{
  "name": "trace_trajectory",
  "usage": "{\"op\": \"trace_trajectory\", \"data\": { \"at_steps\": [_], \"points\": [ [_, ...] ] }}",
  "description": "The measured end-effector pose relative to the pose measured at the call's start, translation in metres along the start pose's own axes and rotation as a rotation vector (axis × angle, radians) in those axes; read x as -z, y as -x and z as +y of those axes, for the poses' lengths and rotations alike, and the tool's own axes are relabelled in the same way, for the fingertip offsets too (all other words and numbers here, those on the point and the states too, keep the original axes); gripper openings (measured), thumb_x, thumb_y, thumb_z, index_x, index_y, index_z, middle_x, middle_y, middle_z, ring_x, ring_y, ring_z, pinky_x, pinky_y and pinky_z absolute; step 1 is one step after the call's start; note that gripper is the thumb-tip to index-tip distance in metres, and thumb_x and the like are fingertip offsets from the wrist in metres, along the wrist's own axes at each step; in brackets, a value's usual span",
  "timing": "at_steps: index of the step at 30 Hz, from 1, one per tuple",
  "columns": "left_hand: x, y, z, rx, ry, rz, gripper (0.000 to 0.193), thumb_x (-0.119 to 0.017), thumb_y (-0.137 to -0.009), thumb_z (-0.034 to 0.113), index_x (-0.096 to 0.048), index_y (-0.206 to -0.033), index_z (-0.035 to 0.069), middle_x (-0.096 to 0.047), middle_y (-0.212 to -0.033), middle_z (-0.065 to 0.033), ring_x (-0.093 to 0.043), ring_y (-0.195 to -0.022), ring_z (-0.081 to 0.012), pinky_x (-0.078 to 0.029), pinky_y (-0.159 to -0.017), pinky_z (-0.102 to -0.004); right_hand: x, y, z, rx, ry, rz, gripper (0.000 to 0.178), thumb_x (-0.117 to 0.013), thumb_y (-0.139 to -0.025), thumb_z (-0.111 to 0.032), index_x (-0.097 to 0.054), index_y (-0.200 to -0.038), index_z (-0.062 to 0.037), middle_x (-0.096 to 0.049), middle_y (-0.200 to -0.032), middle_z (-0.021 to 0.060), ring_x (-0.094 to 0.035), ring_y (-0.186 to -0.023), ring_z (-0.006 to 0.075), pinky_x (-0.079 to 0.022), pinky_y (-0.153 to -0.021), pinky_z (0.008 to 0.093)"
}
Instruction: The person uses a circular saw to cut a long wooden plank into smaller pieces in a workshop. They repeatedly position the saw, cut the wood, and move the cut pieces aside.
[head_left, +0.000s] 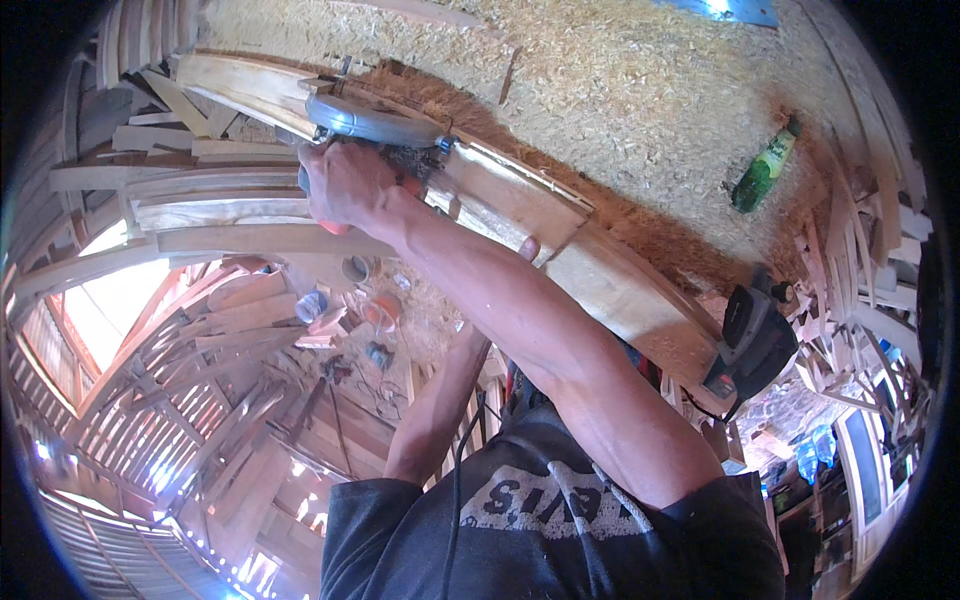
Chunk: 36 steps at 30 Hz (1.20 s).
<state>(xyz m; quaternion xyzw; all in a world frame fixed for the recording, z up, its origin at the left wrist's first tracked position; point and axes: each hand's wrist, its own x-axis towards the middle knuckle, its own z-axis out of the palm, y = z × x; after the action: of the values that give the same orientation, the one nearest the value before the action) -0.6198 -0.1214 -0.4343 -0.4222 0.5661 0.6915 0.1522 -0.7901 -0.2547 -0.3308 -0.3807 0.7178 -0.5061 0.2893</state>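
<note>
Your bare right forearm (545, 315) reaches to your right hand (348, 188), fingers curled round a silver-guarded, red-accented power tool (375, 120) over the long, pale wooden plank (515, 200) far left, your left hand's (530, 248) grip mostly hidden, work seemingly midway, the remainder unclear.

Saw (375, 122) on plank (510, 195); btl (764, 175) R, on sawdust (620, 110).
</note>
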Motion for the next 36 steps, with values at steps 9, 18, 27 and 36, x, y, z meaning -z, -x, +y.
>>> {"op": "trace_trajectory", "data": {
  "at_steps": [9,18,27,36],
  "points": [
    [0.002,0.004,-0.006,-0.013,0.022,0.004,0.091,-0.074,-0.090,0.045,-0.033,-0.152,-0.007,-0.048,-0.150,-0.0231,-0.049,-0.138,-0.0347,-0.041,-0.114,-0.0391,-0.014,-0.025,-0.002,-0.001,0.026,0.002,0.035,-0.065,-0.078,-0.014,-0.068,-0.108,0.0035,-0.074,-0.089,0.0274,-0.076,-0.084,0.0391,-0.062,-0.078,0.0470],
    [0.003,0.007,-0.012,-0.013,0.031,-0.003,0.095,-0.074,-0.089,0.048,-0.031,-0.152,-0.008,-0.048,-0.149,-0.0246,-0.050,-0.137,-0.0355,-0.041,-0.114,-0.0396,-0.029,-0.051,-0.006,-0.030,0.016,0.019,0.032,-0.062,-0.081,-0.013,-0.068,-0.109,0.0030,-0.074,-0.090,0.0288,-0.076,-0.087,0.0398,-0.062,-0.082,0.0481],
    [0.010,0.009,-0.014,0.009,0.034,-0.033,0.099,-0.075,-0.088,0.050,-0.030,-0.153,-0.009,-0.048,-0.149,-0.0260,-0.050,-0.137,-0.0364,-0.041,-0.114,-0.0402,-0.044,-0.091,-0.010,-0.017,0.043,0.042,0.034,-0.062,-0.082,-0.014,-0.069,-0.111,0.0014,-0.074,-0.091,0.0284,-0.076,-0.091,0.0404,-0.061,-0.085,0.0488],
    [0.010,0.011,-0.013,0.016,0.063,-0.049,0.103,-0.076,-0.086,0.052,-0.028,-0.153,-0.010,-0.048,-0.149,-0.0275,-0.050,-0.137,-0.0372,-0.041,-0.114,-0.0408,-0.066,-0.134,-0.011,-0.028,0.062,0.052,0.034,-0.065,-0.078,-0.017,-0.071,-0.107,0.0000,-0.074,-0.090,0.0291,-0.076,-0.089,0.0428,-0.061,-0.085,0.0487]
  ]
}}
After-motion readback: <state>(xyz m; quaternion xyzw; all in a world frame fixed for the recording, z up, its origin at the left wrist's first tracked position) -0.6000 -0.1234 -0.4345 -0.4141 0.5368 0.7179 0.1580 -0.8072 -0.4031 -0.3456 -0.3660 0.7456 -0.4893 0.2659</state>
